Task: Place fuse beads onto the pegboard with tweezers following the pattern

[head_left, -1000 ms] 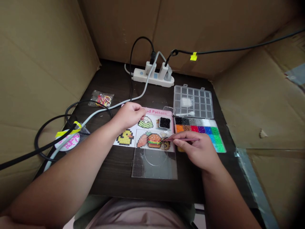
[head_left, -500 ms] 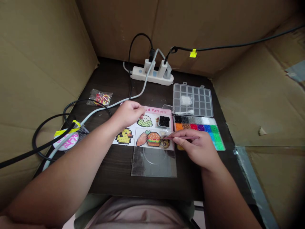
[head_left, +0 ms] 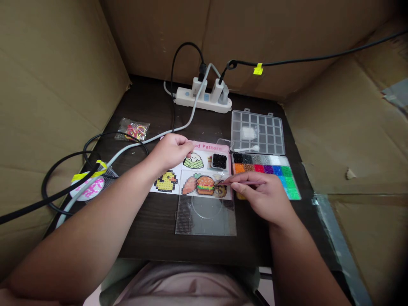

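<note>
The tweezers (head_left: 244, 183), a thin pinkish metal pair, lie nearly level in the right hand (head_left: 263, 197), whose fingers are pinched shut round the shaft. The fine tip rests at the brown picture in the right corner of the pattern sheet (head_left: 178, 180); whether it holds a bead is too small to tell. The sheet is glossy white card with a pink header, printed with blocky pixel figures: a yellow duck, an orange carrot, a burger. Its near edge lies under a clear square pegboard (head_left: 205, 219), finely studded, with a faint circle showing through it. The left hand (head_left: 170, 151) rests on the sheet's far left part with fingers curled under, and I cannot tell whether they grip anything. A small clear tray (head_left: 219, 161) of black beads sits on the sheet's far right corner. Just to the right is the bead box (head_left: 287, 180), a shallow plastic grid filled with black, grey, white, orange, red, purple, blue and green beads, with its clear hinged lid (head_left: 258, 134) laid open behind it. Farther back a white power strip (head_left: 204, 100) carries plugs with black and grey cables. To the left lie a crinkled bag (head_left: 133, 129) of coloured bands and a round pink-and-white disc (head_left: 87, 188). All of it sits on a dark wood-grain table (head_left: 153, 229) walled by plain brown cardboard (head_left: 57, 76).
</note>
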### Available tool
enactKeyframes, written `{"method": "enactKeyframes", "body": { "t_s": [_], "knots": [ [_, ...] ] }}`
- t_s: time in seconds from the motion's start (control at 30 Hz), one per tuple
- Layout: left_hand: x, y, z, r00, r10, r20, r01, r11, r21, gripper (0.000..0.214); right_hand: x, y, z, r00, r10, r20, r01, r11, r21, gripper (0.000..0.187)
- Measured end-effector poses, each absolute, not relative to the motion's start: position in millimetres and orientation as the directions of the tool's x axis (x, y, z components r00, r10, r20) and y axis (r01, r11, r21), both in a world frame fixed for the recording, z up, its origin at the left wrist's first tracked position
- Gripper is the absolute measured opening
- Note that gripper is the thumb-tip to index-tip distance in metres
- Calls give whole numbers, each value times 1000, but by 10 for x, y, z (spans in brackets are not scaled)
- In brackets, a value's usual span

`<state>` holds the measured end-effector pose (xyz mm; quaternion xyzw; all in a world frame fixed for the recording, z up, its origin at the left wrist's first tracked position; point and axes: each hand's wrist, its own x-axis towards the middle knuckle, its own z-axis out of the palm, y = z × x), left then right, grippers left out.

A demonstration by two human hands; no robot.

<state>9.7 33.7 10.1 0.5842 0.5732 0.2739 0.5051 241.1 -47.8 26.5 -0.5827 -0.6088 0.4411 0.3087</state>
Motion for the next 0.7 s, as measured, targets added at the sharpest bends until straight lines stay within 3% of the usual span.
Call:
{"method": "enactKeyframes", "body": {
  "t_s": [0.7],
  "knots": [
    [95,330,88,199,952,-231,399,137,907,22,2423,-477,278,-109,991,-83,467,-22,-884,10]
  ]
}}
